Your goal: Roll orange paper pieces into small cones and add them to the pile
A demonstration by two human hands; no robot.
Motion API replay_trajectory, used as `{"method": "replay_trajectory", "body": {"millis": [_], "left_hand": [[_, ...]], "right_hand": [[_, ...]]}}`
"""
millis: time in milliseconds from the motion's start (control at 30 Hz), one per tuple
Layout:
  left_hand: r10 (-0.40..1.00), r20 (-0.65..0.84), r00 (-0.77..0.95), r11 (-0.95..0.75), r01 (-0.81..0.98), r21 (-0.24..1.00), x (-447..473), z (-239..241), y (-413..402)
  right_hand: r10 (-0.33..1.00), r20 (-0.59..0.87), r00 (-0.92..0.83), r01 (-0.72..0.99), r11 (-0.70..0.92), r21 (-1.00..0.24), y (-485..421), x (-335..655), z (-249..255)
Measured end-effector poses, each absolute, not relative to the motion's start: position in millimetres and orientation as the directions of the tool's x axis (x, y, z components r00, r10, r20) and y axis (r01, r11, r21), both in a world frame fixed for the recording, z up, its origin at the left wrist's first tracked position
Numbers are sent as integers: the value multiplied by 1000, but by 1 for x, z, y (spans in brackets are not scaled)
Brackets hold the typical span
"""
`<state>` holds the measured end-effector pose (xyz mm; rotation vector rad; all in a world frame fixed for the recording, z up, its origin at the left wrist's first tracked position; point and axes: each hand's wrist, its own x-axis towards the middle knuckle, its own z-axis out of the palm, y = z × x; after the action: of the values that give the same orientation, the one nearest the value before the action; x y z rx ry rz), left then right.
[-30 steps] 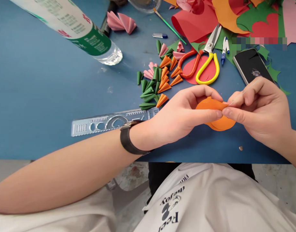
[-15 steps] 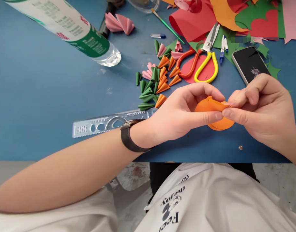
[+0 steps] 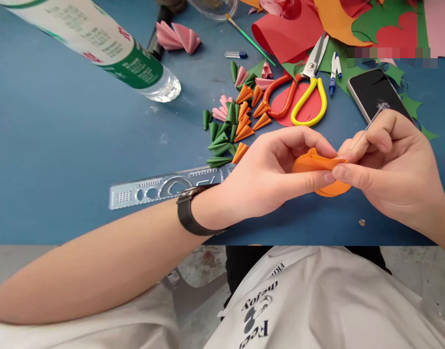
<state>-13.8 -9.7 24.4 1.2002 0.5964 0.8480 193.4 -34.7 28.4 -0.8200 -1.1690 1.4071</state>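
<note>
An orange paper piece (image 3: 333, 188), rounded and partly curled over, is pinched between both hands above the table's front part. My left hand (image 3: 277, 169) grips its left side, thumb in front and index finger curved over the top. On its right edge my right hand (image 3: 393, 165) presses with thumb and fingertips. A thin clear sliver (image 3: 370, 125) sticks up from behind the right index finger; its kind I cannot make out. Small rolled paper cones (image 3: 228, 127) in green, orange and pink lie left of the hands. The fingertips hide part of the paper's fold.
Scissors (image 3: 309, 92) with red and yellow handles lie beyond the hands, near a phone (image 3: 377, 92) and a blue-white pen (image 3: 333, 77). A plastic ruler (image 3: 150, 191) sits by the left wrist. A water bottle (image 3: 135, 63) is at the upper left, coloured paper scraps (image 3: 288, 36) at the back.
The thin clear sliver now stands out above the right index finger. The right fingers have shifted slightly at the paper's edge; both hands still pinch it.
</note>
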Motion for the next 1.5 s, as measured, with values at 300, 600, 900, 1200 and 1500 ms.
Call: {"method": "replay_trajectory", "body": {"millis": [300,600,900,1200,1500], "left_hand": [[827,-158,539,342,-259,903,-11,29,-10],[827,-127,547,298,-236,925,-8,27,-9],[832,-123,541,288,-232,929,-10,28,-10],[852,-115,510,251,-206,946,-10,28,-12],[860,-104,499,204,-149,968,-7,32,-13]], "right_hand": [[980,89,-179,-211,50,-976,-34,205,24],[977,112,-181,-223,70,-972,-33,197,24],[978,87,-192,-186,51,-981,-34,201,28],[977,82,-195,-217,38,-975,-36,200,32],[966,75,-248,-186,29,-982,-35,197,37]]}}
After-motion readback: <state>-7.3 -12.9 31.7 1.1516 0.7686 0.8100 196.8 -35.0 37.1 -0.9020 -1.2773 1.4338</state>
